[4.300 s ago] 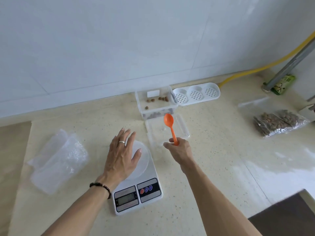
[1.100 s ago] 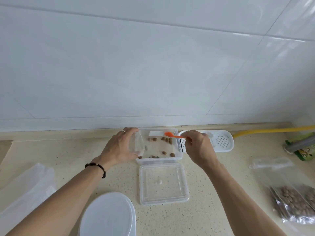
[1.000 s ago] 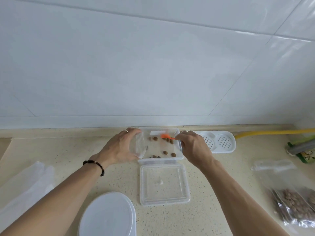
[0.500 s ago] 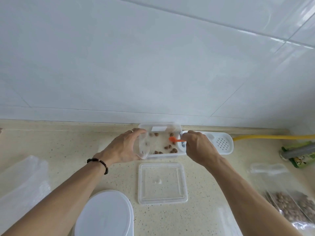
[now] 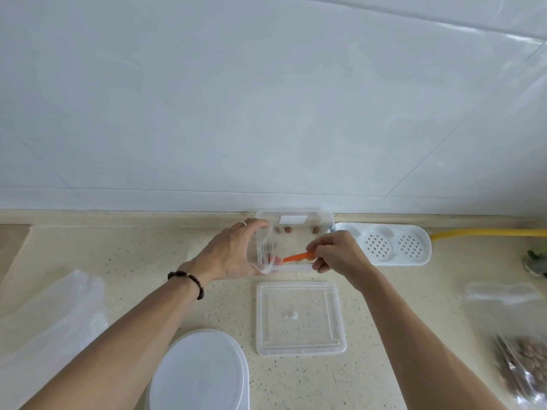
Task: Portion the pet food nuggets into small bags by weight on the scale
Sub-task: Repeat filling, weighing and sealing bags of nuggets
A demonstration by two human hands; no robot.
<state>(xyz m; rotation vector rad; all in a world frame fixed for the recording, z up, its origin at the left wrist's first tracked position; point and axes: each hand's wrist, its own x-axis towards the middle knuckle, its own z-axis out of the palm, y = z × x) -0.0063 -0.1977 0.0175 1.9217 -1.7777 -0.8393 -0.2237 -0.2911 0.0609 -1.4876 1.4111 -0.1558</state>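
Spoon (image 5: 297,257) swung into bag (image 5: 265,253); left hand (image 5: 231,253) grips bag, right hand (image 5: 337,251) spoon; three nuggets (image 5: 285,230) loose.

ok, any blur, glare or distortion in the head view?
Head view: wide-angle bend in the wall tile lines; filled bags at the right edge smeared; hands sharp, left hand holding the small bag, right hand the orange spoon; soft even light, faint sheen on the tiles.

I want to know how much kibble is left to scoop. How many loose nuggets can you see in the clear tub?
3 show clearly, in a row along the far wall of the clear tub: two left nuggets, one right nugget. More may lie hidden behind the small bag and hands.
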